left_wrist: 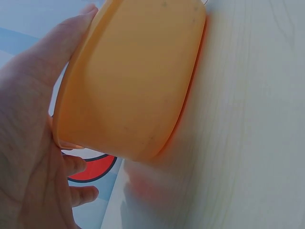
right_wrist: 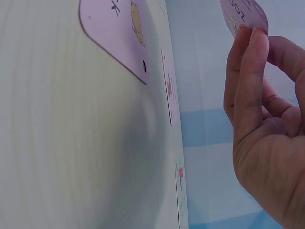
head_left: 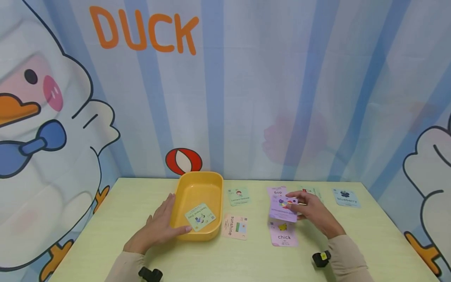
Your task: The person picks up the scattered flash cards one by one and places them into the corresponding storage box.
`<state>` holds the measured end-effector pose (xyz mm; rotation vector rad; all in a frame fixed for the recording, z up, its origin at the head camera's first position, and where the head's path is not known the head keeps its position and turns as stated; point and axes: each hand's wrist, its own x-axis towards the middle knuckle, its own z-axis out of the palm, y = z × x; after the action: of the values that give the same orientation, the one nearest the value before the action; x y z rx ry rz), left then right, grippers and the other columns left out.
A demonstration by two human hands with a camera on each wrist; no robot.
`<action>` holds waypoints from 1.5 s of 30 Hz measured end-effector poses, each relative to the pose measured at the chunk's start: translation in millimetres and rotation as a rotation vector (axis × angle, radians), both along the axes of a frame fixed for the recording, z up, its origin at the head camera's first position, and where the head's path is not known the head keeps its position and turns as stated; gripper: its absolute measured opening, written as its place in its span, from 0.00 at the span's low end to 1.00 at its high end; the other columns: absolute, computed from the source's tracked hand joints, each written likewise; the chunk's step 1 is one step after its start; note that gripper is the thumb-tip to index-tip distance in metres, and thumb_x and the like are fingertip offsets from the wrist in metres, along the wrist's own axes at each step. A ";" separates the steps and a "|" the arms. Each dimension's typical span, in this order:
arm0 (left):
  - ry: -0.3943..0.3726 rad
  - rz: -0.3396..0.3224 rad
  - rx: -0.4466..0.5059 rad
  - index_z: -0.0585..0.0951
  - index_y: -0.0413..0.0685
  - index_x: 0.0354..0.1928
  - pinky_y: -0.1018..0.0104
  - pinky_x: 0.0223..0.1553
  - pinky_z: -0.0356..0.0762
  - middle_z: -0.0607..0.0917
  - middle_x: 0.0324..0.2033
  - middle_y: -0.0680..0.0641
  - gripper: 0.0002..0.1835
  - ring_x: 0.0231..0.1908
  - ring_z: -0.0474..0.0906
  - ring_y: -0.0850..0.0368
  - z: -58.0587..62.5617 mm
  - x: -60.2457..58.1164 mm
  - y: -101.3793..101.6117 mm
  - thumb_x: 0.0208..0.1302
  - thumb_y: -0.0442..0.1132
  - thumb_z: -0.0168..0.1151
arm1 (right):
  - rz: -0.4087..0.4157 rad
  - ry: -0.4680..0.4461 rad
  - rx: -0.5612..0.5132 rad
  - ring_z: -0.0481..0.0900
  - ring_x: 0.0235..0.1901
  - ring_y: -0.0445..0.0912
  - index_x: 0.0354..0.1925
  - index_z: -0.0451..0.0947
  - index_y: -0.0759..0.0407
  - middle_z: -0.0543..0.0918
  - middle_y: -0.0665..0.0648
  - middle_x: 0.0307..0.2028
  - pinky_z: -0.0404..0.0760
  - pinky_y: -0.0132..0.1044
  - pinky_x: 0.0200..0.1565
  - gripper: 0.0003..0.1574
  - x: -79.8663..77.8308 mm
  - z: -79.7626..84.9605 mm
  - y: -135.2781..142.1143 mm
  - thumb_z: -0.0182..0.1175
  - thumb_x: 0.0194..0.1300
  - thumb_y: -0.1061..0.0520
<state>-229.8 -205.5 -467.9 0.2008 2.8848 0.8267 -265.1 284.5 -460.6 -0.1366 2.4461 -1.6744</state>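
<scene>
One card (head_left: pixel 282 214) pinched in right grip (head_left: pixel 311 211), "zoo" lettering (right_wrist: pixel 237 8) in its wrist view only; left grip (head_left: pixel 158 227) spread against tray (head_left: pixel 201 188)

My head camera looks forward and down; close wrist views past my left hand (head_left: pixel 156 227) and right hand (head_left: pixel 315 211) share its yellow tray (head_left: pixel 201 188) and chick flashcard (head_left: pixel 283 239), respectively.
</scene>
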 end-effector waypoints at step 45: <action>0.008 -0.018 0.006 0.36 0.47 0.82 0.17 0.66 0.39 0.41 0.81 0.40 0.69 0.79 0.41 0.34 1.0 0.2 -1.4 0.54 0.74 0.64 | 0.112 0.048 -0.080 0.86 0.42 0.52 0.62 0.75 0.57 0.83 0.62 0.49 0.86 0.43 0.41 0.30 -8.6 1.1 -51.9 0.70 0.66 0.49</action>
<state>-229.7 -206.8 -466.9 0.2314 2.8834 0.8337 -273.8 232.7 -459.5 -0.3216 2.3573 -1.7402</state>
